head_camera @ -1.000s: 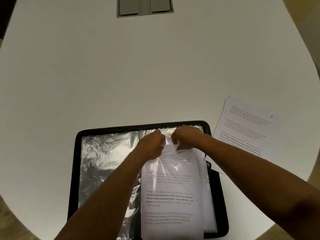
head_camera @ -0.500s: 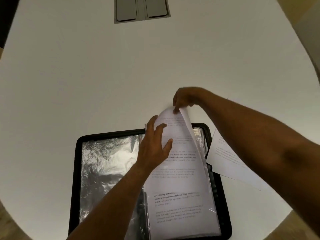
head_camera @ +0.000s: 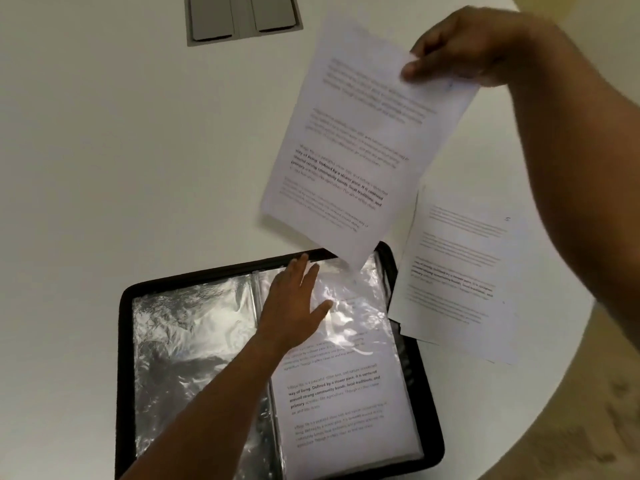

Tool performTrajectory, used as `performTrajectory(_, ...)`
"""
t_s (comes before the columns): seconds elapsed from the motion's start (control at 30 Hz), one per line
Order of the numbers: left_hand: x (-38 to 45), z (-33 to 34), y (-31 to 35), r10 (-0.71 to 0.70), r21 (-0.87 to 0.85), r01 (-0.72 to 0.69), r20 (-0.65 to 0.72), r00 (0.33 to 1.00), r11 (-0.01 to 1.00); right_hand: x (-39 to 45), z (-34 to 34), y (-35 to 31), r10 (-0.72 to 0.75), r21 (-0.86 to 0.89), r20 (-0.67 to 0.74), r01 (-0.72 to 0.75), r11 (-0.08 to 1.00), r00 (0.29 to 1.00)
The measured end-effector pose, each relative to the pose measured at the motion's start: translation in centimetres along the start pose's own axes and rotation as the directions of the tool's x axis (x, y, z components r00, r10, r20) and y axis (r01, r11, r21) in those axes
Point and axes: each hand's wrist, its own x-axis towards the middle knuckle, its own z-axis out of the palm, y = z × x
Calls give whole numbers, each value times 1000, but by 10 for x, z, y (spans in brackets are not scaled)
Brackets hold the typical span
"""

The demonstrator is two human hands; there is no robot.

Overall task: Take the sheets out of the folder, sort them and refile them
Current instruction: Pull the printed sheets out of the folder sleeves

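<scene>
We are holding a printed sheet (head_camera: 360, 147) aloft, our right hand (head_camera: 460, 46) pinching its upper corner between thumb and fingertips; half a second ago its lower part was still sliding out of the clear sleeve (head_camera: 346, 306), and now it is hanging wholly free, its bottom corner dangling just above the far rim of the black display folder (head_camera: 426, 403). Our left hand (head_camera: 294, 306) is resting flat, fingers straight and slightly spread, pressing on the top of that emptied sleeve; a second ago both hands were crowding the sleeve mouth together. Below the left palm, another printed page (head_camera: 343, 403) is showing through plastic, so we are judging at least one sheet still filed. To the left of the left hand's wrist, the opposite sleeves (head_camera: 194, 341) are looking crinkled and apparently empty. Under and beyond the right forearm, loose sheets (head_camera: 460, 271) are lying on the white table (head_camera: 121, 150), touching the folder's right edge. Far beyond the fingertips, a grey cable hatch (head_camera: 242, 17) is sitting in the tabletop. We are reading this as removal partway done, the lifted sheet likely heading to the loose pile.
</scene>
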Motion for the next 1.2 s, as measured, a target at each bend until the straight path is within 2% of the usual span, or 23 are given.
performTrajectory(0.1, 2, 0, 3, -8, 34, 7, 34, 999, 999, -14, -22, 39, 60, 138, 30, -64, 988, 998)
performTrajectory(0.27, 7, -3, 17, 53, 26, -50, -111, 992, 998, -32, -37, 112, 200, 110, 119, -213, 971, 973)
performTrajectory(0.33, 13, -2, 24, 40, 21, -37, -129, 991, 999, -37, -33, 139, 254, 120, 143, -272, 955, 956)
performTrajectory(0.53, 31, -7, 37, -5, 40, 7, -53, 999, 999, -42, 13, 194, 332, -183, 220, -296, 938, 917)
performTrajectory(0.63, 38, -11, 46, -2, 38, 4, -41, 999, 999, -39, 42, 215, 328, -323, 188, -257, 911, 926)
performTrajectory(0.7, 39, -13, 51, -9, -11, 8, -52, 999, 1000, -37, 60, 226, 339, -357, 144, -271, 894, 930)
performTrajectory(0.8, 37, -16, 59, -46, -102, 40, -59, 997, 994, -43, 85, 236, 354, -359, -43, -345, 867, 934)
performTrajectory(0.9, 32, -19, 65, -66, -155, 57, -53, 996, 986, -66, 125, 227, 193, -325, -306, -293, 899, 932)
performTrajectory(1.0, 25, -21, 71, -95, -194, 81, -65, 993, 978, -100, 180, 201, 46, -268, -360, -150, 952, 932)
performTrajectory(1.07, 20, -20, 73, -90, -187, 73, -89, 992, 980, -123, 218, 185, -69, -278, -308, -20, 960, 949)
performTrajectory(1.13, 14, -20, 75, -90, -186, 67, -119, 989, 980, -142, 248, 172, -164, -314, -170, 105, 944, 972)
performTrajectory(1.2, 8, -21, 76, -84, -186, 55, -152, 985, 981, -160, 266, 163, -106, -340, 15, 104, 934, 994)
